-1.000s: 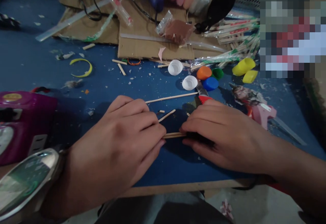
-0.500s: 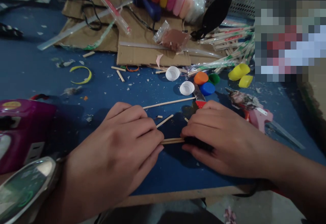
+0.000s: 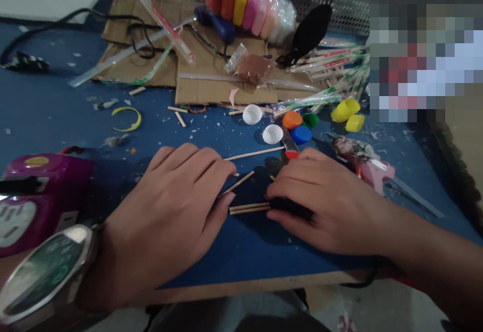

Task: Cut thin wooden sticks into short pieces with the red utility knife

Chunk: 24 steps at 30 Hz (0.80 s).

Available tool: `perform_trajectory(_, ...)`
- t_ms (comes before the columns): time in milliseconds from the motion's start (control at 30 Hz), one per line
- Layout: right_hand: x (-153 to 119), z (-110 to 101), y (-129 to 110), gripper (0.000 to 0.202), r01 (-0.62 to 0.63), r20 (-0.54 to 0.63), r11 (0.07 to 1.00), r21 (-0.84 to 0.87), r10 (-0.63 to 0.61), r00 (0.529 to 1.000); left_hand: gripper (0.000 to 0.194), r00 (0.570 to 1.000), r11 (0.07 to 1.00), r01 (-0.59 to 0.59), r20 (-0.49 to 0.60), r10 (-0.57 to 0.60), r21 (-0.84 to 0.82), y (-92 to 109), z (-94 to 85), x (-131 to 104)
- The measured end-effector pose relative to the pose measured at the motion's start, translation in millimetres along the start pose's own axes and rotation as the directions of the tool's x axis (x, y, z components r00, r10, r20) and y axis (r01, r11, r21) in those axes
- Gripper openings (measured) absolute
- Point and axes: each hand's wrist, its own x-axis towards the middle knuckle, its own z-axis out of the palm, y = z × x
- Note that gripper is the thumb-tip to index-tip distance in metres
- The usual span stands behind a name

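Observation:
Two thin wooden sticks [image 3: 247, 209] lie side by side, their right ends between the thumb and fingers of my right hand [image 3: 320, 201]. Under that palm is something black, mostly hidden. My left hand [image 3: 181, 206] is just left of the sticks and apart from them, thumb and index finger spread. A short loose stick [image 3: 241, 182] reaches toward its thumb and index finger; whether they touch it is unclear. Beyond the hands lies a longer stick [image 3: 256, 154], its left end behind my left fingers. A cutter blade [image 3: 290, 142] with a red part shows past my right fingers.
White caps [image 3: 252, 114] and coloured caps lie behind the hands. A pink glue gun [image 3: 377, 171] is at the right, a purple power box [image 3: 49, 186] at the left. Cardboard [image 3: 222, 90], wrapped sticks [image 3: 339, 65] and bagged coloured clay [image 3: 245, 5] are at the back.
My left hand has let go of the two sticks' left ends and moved slightly left, its thumb now apart from the index finger. My right hand still holds them. The view has shifted a little.

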Motion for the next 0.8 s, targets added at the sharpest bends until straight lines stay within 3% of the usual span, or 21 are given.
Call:
perform_trajectory(133, 1.3, 0.2, 0.3, 0.017, -0.040, -0.078, 0.999, -0.013, 0.038, 0.996, 0.023, 0.999, 0.997, -0.035, 0.029, 0.033, 0.070, -3.9, 2.7, -1.2)
perform_trajectory(400, 0.5, -0.5, 1.3, 0.015, -0.163, -0.195, 0.981, -0.106, 0.140, 0.971, 0.026, 0.996, 0.995, -0.086, 0.003, 0.086, 0.056, -7.7, 1.4, 0.1)
perform_trajectory(800, 2.3, -0.4, 5.7, 0.013, -0.181, -0.193, 0.970, -0.164, 0.149, 0.970, 0.025, 0.993, 0.992, -0.120, 0.000, 0.120, 0.043, -7.0, -0.8, 0.9)
